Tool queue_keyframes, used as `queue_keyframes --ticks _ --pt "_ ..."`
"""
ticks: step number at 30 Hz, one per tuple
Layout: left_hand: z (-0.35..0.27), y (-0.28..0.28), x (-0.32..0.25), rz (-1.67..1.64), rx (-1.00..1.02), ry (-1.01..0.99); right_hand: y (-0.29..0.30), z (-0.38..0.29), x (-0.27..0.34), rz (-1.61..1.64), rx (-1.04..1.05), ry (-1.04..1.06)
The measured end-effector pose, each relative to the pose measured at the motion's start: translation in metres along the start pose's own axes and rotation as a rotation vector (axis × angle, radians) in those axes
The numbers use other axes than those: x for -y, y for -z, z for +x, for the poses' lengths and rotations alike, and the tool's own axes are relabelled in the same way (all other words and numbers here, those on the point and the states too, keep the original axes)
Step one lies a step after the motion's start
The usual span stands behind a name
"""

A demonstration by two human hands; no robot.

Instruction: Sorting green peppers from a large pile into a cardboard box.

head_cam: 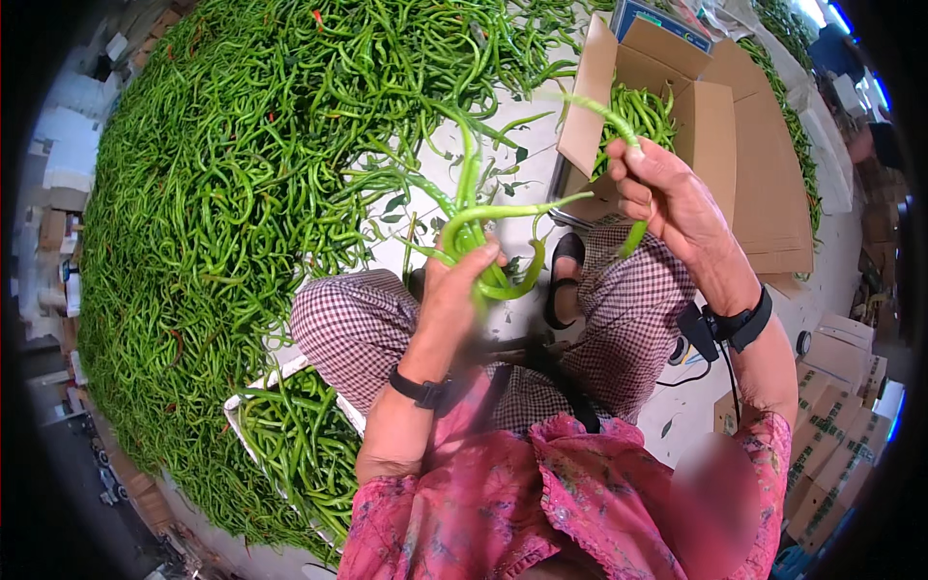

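Observation:
Several long green chili peppers [475,217] are bunched in my left hand [453,283], fanning out above and below the thumb. Between the thumb and fingers of my right hand [663,181] is a single green pepper [599,109], its upper end slightly blurred. That hand is just in front of an open cardboard box [707,138], which has green peppers [641,116] inside. A huge heap of green chili peppers [239,181] covers the floor on my left and ahead, with a few red ones among them.
A white-rimmed container of peppers [297,442] stands beside my left knee. Loose peppers and leaves lie on the pale tiled floor [533,174]. Stacked cardboard boxes [834,435] are at the right, near a cable [728,377] hanging from my right wrist strap.

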State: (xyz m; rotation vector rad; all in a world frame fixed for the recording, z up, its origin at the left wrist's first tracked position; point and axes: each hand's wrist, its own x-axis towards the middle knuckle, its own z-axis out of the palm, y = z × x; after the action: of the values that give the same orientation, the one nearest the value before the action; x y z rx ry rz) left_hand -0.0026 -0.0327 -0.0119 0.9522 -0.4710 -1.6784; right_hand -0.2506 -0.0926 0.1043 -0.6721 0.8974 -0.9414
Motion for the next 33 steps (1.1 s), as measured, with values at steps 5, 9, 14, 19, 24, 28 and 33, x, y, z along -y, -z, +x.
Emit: queue_keyframes --ticks 5,9,14,19,24,28,33 --pt "-0.008 -0.003 -0.003 0.188 0.068 0.058 -0.042 0.018 -0.018 -1.036 0.168 0.199" --pt "-0.007 -0.010 -0.003 0.171 0.121 0.039 -0.057 0.039 -0.048 -1.369 0.341 0.193" --pt "-0.007 0.001 -0.010 0.180 0.173 0.133 -0.044 0.055 -0.032 -1.111 0.180 0.014" --pt "-0.004 0.009 -0.006 0.174 0.194 0.177 -0.023 0.054 -0.018 -0.333 0.108 -0.136" --pt "-0.003 0.004 -0.011 0.044 0.130 0.166 -0.006 0.053 -0.033 -0.133 0.112 -0.169" --pt "-0.005 0.004 -0.011 -0.046 0.095 0.172 -0.004 0.046 -0.035 -0.080 0.071 -0.137" --pt "-0.003 0.007 -0.009 -0.100 0.087 0.105 -0.008 0.029 -0.020 -0.083 0.023 -0.069"
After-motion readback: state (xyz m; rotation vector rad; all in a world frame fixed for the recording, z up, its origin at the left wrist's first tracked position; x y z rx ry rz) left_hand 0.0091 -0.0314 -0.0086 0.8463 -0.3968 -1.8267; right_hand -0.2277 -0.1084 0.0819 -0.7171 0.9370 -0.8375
